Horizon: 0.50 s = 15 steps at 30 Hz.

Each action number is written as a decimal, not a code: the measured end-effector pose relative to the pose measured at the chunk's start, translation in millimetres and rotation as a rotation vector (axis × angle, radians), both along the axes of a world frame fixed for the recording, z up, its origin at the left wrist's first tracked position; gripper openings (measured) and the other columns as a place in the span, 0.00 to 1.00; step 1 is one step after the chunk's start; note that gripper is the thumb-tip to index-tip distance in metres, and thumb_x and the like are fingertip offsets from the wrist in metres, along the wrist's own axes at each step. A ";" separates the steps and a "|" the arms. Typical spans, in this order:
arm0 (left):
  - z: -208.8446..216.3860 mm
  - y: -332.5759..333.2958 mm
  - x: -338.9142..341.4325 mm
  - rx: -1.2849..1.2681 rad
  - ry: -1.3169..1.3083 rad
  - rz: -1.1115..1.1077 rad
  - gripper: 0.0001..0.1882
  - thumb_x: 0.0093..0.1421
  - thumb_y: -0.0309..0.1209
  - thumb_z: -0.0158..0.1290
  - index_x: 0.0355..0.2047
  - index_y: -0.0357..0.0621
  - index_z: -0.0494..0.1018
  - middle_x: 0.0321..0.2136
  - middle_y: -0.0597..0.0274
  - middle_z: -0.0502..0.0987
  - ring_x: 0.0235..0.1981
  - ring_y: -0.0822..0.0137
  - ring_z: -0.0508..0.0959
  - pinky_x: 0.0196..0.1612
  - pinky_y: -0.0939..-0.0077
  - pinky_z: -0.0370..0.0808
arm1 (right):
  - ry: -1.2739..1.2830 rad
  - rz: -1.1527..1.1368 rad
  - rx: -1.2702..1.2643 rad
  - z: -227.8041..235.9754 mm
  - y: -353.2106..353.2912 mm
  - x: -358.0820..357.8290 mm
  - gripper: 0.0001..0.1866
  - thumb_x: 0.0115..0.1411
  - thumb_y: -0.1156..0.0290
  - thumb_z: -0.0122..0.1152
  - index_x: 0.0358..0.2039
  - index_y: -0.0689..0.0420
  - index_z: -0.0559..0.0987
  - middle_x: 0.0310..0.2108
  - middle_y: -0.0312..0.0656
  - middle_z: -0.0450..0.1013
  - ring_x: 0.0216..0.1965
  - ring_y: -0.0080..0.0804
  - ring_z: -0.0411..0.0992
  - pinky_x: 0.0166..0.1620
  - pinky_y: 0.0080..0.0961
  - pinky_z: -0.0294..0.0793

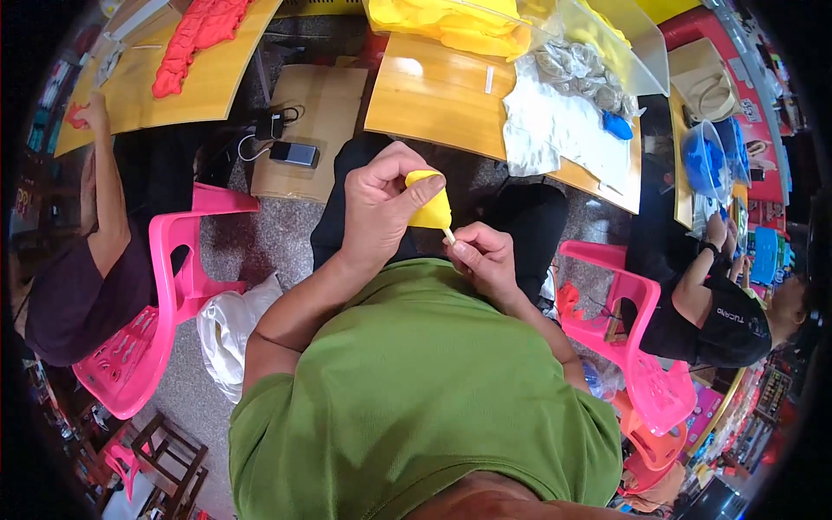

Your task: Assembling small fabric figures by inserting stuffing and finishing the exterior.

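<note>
My left hand (pixel 377 204) is closed on a small yellow piece (pixel 429 212), pinching its upper edge between thumb and fingers. The piece looks soft and smooth and tapers downward; its exact kind is unclear. A short pale stick (pixel 449 235) pokes out at its lower right corner. My right hand (pixel 487 262) pinches the free end of that stick between thumb and forefinger. Both hands are raised above my lap, near the front edge of the wooden table (pixel 433 95).
Yellow pieces (pixel 468 35) lie heaped at the table's back, beside a white cloth (pixel 555 130) with a blue item (pixel 617 126). A phone-like device (pixel 295 154) rests on cardboard (pixel 329 95). Co-workers sit on pink chairs (pixel 160 295) at both sides.
</note>
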<state>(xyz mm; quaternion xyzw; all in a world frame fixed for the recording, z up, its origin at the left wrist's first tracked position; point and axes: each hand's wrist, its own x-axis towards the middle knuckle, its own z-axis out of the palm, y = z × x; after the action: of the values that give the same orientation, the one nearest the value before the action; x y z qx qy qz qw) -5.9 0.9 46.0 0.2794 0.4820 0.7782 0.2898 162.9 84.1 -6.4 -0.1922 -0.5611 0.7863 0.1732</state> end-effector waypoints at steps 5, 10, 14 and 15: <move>3.6 -0.9 -0.6 -0.018 0.028 0.000 0.04 0.51 0.20 0.58 0.24 0.34 0.74 0.26 0.65 0.70 0.27 0.77 0.70 0.31 0.84 0.67 | -0.058 0.014 0.169 0.2 6.5 6.4 0.04 0.58 0.75 0.57 0.31 0.62 0.76 0.22 0.31 0.70 0.23 0.14 0.65 0.26 0.14 0.63; 4.2 3.0 -2.7 -0.024 0.053 -0.011 0.03 0.52 0.20 0.58 0.24 0.34 0.74 0.25 0.65 0.70 0.28 0.77 0.70 0.31 0.84 0.67 | -0.063 0.024 0.188 -4.1 6.9 4.4 0.04 0.57 0.75 0.58 0.31 0.62 0.77 0.22 0.32 0.70 0.23 0.16 0.66 0.25 0.16 0.64; -3.3 5.9 -30.5 -0.015 -0.037 0.144 0.02 0.55 0.21 0.55 0.29 0.37 0.73 0.26 0.64 0.72 0.29 0.76 0.72 0.33 0.81 0.71 | -0.109 0.137 0.575 -1.2 37.2 9.9 0.04 0.55 0.76 0.59 0.28 0.64 0.77 0.22 0.36 0.72 0.22 0.19 0.68 0.25 0.18 0.66; -6.2 8.1 -41.5 0.016 -0.227 0.179 0.03 0.56 0.23 0.54 0.31 0.37 0.72 0.26 0.62 0.73 0.29 0.73 0.74 0.34 0.79 0.72 | -0.146 0.074 0.385 -6.5 46.5 14.8 0.04 0.55 0.76 0.59 0.28 0.65 0.77 0.22 0.36 0.72 0.22 0.20 0.68 0.26 0.18 0.67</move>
<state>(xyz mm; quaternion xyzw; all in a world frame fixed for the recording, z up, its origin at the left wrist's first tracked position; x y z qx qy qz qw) -47.5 9.0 39.8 0.1480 0.4629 0.8314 0.2695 177.7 130.7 -12.9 -0.1912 -0.7186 0.6545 0.1367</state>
